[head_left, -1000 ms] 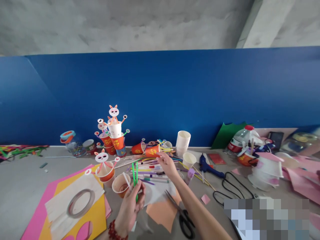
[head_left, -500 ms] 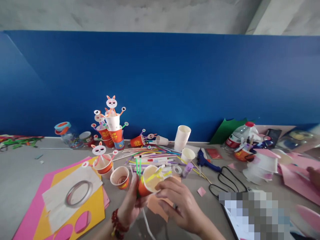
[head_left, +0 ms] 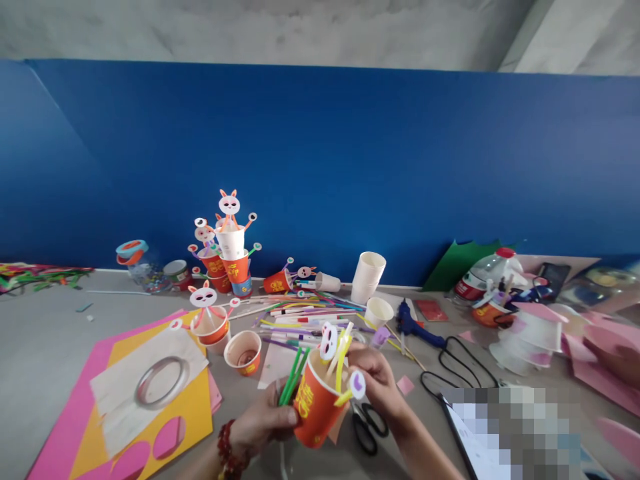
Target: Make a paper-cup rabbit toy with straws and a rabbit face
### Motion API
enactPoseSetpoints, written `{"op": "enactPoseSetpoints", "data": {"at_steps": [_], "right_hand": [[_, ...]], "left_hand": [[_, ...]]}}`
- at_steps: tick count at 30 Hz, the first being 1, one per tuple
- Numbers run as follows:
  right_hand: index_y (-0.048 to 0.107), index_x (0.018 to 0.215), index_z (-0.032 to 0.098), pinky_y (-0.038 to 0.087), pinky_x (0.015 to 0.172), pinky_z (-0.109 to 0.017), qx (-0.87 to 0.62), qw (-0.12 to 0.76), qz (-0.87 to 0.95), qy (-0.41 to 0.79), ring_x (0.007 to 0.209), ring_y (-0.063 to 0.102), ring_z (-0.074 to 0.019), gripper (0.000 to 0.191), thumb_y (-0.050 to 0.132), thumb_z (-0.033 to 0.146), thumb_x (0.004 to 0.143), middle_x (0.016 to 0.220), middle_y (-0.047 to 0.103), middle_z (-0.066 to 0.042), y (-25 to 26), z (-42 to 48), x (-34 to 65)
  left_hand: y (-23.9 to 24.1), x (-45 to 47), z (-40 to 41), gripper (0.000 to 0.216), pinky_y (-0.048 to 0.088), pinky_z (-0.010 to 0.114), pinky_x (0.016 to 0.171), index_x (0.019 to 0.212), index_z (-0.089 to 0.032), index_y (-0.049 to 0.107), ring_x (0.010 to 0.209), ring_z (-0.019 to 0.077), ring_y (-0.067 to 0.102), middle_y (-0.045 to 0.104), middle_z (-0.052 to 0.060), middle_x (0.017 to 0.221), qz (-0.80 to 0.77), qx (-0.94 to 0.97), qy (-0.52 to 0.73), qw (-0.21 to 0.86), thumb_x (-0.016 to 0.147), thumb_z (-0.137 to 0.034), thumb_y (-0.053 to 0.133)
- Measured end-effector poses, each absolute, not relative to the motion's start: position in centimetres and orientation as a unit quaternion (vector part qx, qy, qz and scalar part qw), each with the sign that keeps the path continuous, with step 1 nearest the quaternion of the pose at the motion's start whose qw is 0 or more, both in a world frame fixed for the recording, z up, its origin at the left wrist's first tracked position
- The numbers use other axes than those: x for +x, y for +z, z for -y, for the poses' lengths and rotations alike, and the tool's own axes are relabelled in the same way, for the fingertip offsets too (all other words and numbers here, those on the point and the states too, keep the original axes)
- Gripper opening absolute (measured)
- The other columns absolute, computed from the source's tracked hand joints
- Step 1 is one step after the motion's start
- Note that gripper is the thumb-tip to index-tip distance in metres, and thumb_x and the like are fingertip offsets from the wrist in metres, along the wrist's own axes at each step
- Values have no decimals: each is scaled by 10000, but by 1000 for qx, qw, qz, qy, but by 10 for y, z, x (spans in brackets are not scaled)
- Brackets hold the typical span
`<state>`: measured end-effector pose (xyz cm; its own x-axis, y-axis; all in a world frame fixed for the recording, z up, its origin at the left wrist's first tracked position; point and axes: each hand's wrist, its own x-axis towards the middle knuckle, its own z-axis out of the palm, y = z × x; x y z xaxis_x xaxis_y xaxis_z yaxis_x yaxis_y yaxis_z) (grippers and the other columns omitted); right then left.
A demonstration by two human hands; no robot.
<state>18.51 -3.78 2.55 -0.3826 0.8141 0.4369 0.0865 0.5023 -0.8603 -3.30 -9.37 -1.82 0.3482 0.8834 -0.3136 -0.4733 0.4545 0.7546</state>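
Orange cup (head_left: 320,412) more upright above grey table (head_left: 45,347)

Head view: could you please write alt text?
The left hand holds thin green sticks and an orange paper cup with a white rabbit-face cutout; the right hand is near its rim. A blue panel stands behind.

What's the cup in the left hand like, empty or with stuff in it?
Not empty: a bunny face and yellow strips poke up from the cup. Its bottom is hidden.
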Motion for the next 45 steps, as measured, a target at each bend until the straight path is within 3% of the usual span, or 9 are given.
{"op": "enactPoseSetpoints", "data": {"at_steps": [4,8,11,17,21,27,36,40,45], "right_hand": [[609,664,205,505,645,-306,-480,384,769,177,703,624,-187,633,158,468,1022,956,687,-99,22,-6,173],[671,1035,177,486,842,-349,-538,320,775,85,974,613,-242,275,410,234,973,1218,620,-127,23,-74,154],[688,1039,154,421,981,-422,-553,259,792,33,1169,526,-304,223,528,93,896,1309,577,-157,15,-115,139],[585,1227,165,530,903,-446,-578,180,795,-31,1070,618,-235,313,599,317,954,1267,591,-102,-6,-148,122],[603,1195,167,546,870,-416,-597,158,785,-44,1043,626,-226,272,596,296,956,1243,604,-98,-12,-154,130],[701,824,169,533,779,-315,-634,216,741,-49,1009,621,-254,95,617,179,868,1379,527,-115,-22,-151,152],[652,1059,129,485,972,-424,-669,353,650,-72,1188,552,-265,187,535,237,962,1397,487,-155,-35,-151,148],[577,1227,168,545,871,-440,-678,343,648,-53,1056,622,-233,312,610,303,949,1258,595,-86,-41,-151,143],[680,1073,143,528,830,-323,-691,277,667,-21,932,661,-199,201,538,210,949,1383,491,-154,-41,-147,144]], "left_hand": [[-18,-31,94,613,306,195,445,900,-209,662,484,77,429,549,-16,617,-374,276,528,711,442,-535,908],[-29,-26,91,544,283,164,433,871,-241,604,445,30,314,444,-73,604,-419,213,610,638,526,-570,865],[-39,-20,90,573,249,153,424,835,-243,553,438,31,291,364,-96,569,-435,172,624,626,504,-587,869],[-50,-17,93,616,185,142,422,868,-224,557,430,0,210,423,-89,587,-404,182,618,650,492,-598,871],[-49,-19,96,709,242,142,429,1111,-242,592,429,12,246,434,-88,575,-405,194,621,643,541,-562,867],[-41,-20,98,789,363,159,480,1234,-274,588,479,52,425,569,-28,664,-381,200,613,662,543,-504,889],[-36,-20,96,627,453,164,543,1025,-228,671,583,95,579,659,12,748,-388,182,628,649,506,-491,906],[-34,-20,97,717,458,162,542,1124,-253,645,568,95,573,612,-21,665,-399,187,622,647,505,-511,900],[-33,-20,97,773,481,184,561,1194,-265,617,606,120,597,621,-11,690,-405,191,621,644,517,-513,894]]}}
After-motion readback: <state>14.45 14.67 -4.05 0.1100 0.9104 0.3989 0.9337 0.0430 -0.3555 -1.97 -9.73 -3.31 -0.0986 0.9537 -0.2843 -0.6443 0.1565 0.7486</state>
